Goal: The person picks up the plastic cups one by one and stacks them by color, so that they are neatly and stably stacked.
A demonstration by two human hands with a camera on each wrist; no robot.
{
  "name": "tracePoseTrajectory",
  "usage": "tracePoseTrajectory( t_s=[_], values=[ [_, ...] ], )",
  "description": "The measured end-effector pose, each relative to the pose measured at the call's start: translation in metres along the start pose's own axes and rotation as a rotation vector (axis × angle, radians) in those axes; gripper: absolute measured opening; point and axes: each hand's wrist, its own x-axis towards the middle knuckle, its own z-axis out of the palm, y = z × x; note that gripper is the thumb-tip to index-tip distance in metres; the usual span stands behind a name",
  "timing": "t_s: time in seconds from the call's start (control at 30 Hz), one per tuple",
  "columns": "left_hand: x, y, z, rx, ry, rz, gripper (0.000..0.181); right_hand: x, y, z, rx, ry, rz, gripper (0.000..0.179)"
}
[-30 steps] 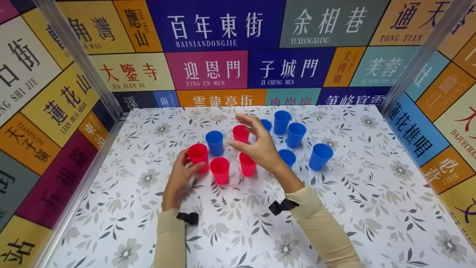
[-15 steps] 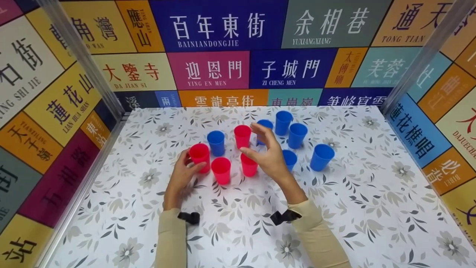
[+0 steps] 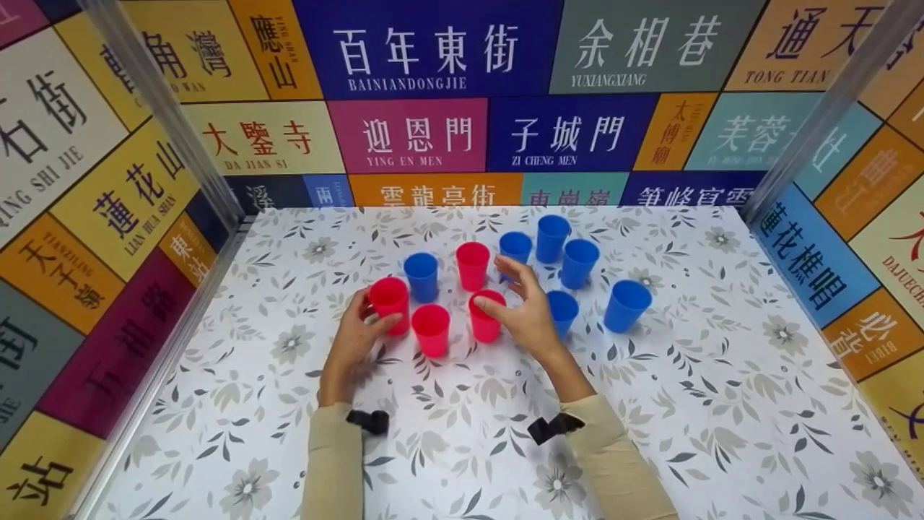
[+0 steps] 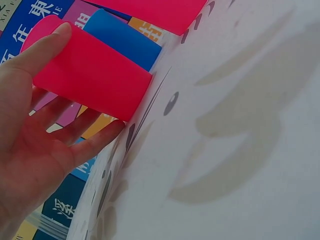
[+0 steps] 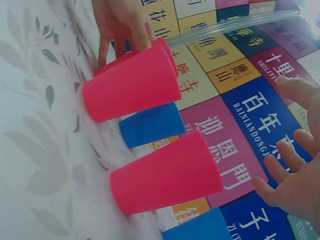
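My left hand (image 3: 354,339) grips a red cup (image 3: 390,307) at the left of the group, thumb lying across its near side and fingers behind it. That cup (image 4: 90,67) and the spread fingers show close up in the left wrist view. My right hand (image 3: 530,310) is relaxed, with fingers parted and nothing between them. Its thumb overlaps the rim of a second red cup (image 3: 485,325) in the head view. In the right wrist view, a gap shows between that hand (image 5: 295,165) and the red cup (image 5: 167,172). Further red cups stand at front (image 3: 432,334) and behind (image 3: 473,267).
A blue cup (image 3: 421,278) stands behind the left red ones. More blue cups stand to the right, one (image 3: 562,310) partly hidden by my right hand, another (image 3: 627,307) farthest right. All sit upright on a floral-patterned tabletop (image 3: 433,419). A lettered wall (image 3: 411,133) closes off the back.
My right hand has drawn back and down to the right, from over the rear red cup toward the front one, uncovering cups behind. The left hand stays at its red cup.
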Motion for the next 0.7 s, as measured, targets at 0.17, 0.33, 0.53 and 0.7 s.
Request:
tracePoseTrajectory(
  t_s=[0.17,0.33,0.53,0.7],
  values=[
    [0.0,-0.001,0.001,-0.003,0.006,0.028,0.072,-0.001,0.009,0.001,-0.021,0.007,0.033,0.068],
    [0.001,-0.002,0.002,-0.008,0.0,0.033,0.075,-0.002,0.016,0.002,-0.012,0.004,0.073,0.069],
    [0.002,-0.003,0.001,-0.009,-0.001,0.012,0.08,-0.004,0.025,0.002,-0.016,-0.021,0.117,0.072],
    [0.0,-0.001,0.0,-0.011,0.003,0.0,0.081,-0.005,0.032,0.004,-0.03,-0.035,0.153,0.075]
  ],
)
